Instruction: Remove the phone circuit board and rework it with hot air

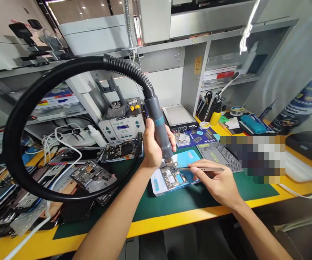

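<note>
My left hand (153, 146) is wrapped round the grey handle of a hot air gun (159, 124), its nozzle pointing down close over a phone circuit board (170, 177). The board lies on a blue and white pad (192, 157). In my right hand (217, 182) is a pair of tweezers (206, 169), held nearly level, with the tips reaching the board just beside the nozzle. Whether the tips touch a part is too small to tell. A thick black hose (8, 122) loops from the gun's top out to the left.
A green mat (145, 207) covers the yellow bench. Opened phones (93, 177) and loose phone parts crowd the left. Behind stand a soldering station (123, 128) and a flat heating plate (179, 115). A perforated metal plate (220, 155) and a spray can (299, 104) are on the right.
</note>
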`<state>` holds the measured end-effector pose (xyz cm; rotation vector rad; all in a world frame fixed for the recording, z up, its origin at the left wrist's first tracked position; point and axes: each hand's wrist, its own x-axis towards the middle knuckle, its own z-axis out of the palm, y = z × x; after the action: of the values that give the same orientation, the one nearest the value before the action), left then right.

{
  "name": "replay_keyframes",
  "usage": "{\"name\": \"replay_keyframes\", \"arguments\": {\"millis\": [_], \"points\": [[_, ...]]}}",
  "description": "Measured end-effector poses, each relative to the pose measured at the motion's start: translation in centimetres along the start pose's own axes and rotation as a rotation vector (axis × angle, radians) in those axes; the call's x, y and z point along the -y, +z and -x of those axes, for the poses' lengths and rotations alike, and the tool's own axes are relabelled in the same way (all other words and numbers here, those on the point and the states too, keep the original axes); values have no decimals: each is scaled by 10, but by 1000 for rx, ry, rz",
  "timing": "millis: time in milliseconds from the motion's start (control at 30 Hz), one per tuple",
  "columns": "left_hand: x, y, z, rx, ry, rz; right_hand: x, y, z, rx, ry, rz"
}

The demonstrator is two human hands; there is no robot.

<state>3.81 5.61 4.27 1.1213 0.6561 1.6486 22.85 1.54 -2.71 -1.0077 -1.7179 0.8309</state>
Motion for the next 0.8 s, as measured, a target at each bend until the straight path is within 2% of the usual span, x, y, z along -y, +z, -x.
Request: {"name": "replay_keyframes", "arguments": {"millis": [467,800], "points": [[5,-12,-5,47,-70,-45,-3,-5,1,-30,33,94],[2,-10,-4,62,-100,-76,-11,-7,1,-40,53,147]]}}
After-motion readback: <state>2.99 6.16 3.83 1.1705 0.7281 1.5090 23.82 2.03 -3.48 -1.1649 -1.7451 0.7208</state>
